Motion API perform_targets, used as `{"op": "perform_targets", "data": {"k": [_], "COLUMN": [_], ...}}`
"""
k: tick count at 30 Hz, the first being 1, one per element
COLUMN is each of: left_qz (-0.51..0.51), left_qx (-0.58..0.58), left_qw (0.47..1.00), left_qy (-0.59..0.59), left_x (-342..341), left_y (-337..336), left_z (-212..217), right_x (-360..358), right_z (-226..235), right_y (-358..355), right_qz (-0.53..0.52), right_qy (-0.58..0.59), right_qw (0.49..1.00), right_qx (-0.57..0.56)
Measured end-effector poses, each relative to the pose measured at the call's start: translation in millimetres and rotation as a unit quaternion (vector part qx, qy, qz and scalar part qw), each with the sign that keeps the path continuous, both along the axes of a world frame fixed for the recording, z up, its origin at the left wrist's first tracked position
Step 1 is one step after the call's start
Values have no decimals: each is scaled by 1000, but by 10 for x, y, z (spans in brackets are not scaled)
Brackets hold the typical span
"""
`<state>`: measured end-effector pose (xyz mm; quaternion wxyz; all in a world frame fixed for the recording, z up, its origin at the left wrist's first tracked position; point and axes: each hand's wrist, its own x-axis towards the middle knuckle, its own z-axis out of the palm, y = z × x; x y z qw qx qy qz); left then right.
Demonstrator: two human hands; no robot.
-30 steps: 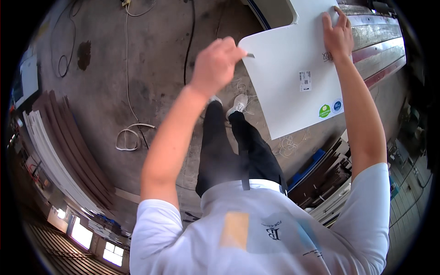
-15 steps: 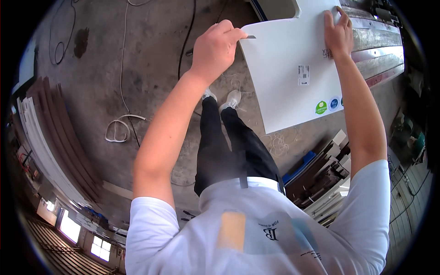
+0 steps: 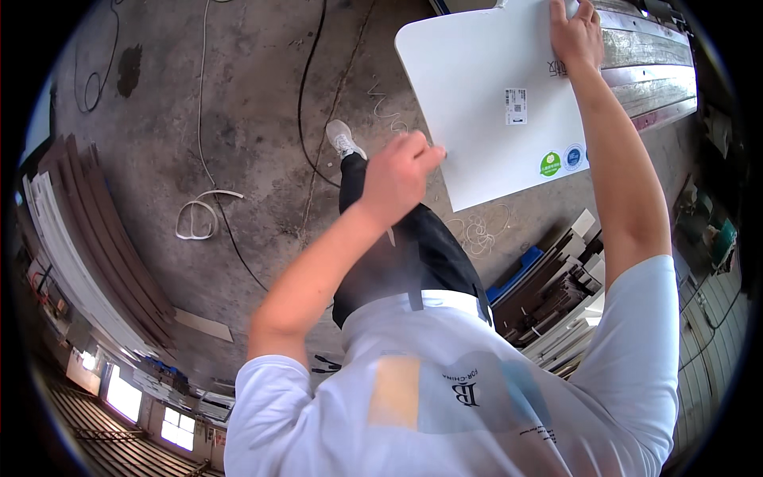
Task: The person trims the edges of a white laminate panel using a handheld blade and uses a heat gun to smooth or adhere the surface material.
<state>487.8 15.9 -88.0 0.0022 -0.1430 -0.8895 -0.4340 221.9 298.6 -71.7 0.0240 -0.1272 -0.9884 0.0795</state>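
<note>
A large white board (image 3: 477,87) with a rounded corner, a label and round stickers is tilted in front of me at the upper right. My right hand (image 3: 578,38) holds it by the right edge, thumb on the face and fingers over the side. Beside the board's left edge is my left hand (image 3: 404,176), closed in a pinch and slightly blurred. Only a dark tip of the small flat blade (image 3: 446,154) pinched there shows at the fingertips, close to the edge.
Metal-faced beams (image 3: 648,79) lie behind the board. Cables and a loop of white strip (image 3: 197,220) are on the concrete floor (image 3: 262,119), with thin curled shavings (image 3: 481,234) under the board. Long brown and white profiles (image 3: 103,246) are stacked left; offcuts (image 3: 556,286) lie right.
My left hand has slid from the board's upper left corner down along its left edge, toward me. The right hand keeps its hold. One shoe has stepped left; the other is now hidden.
</note>
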Motion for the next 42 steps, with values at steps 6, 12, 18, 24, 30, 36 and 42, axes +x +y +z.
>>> {"op": "perform_targets", "data": {"k": [6, 12, 18, 24, 30, 36, 42], "left_qz": [-220, 40, 173, 191, 163, 94, 53], "left_qx": [45, 100, 71, 63, 5, -48, -28], "left_qw": [970, 989, 982, 978, 979, 985, 995], "left_qy": [-92, -97, 20, 53, 126, 133, 84], "left_x": [1084, 336, -899, -1044, -1129, -688, 105], "left_y": [345, -28, -471, -411, -387, -179, 169], "left_z": [17, 4, -123, -153, -254, -101, 13], "right_x": [12, 17, 9, 34, 12, -10, -22], "right_z": [-25, 4, -11, 62, 23, -22, -70], "right_y": [-16, 21, -35, -52, -42, 9, 56], "right_qz": [-2, 18, 6, -6, 13, 6, 3], "right_qy": [3, 27, 15, 9, 13, 14, 5], "right_qw": [1000, 999, 1000, 999, 1000, 1000, 1000], "right_qx": [-7, -25, -4, -33, 25, -7, -2]}}
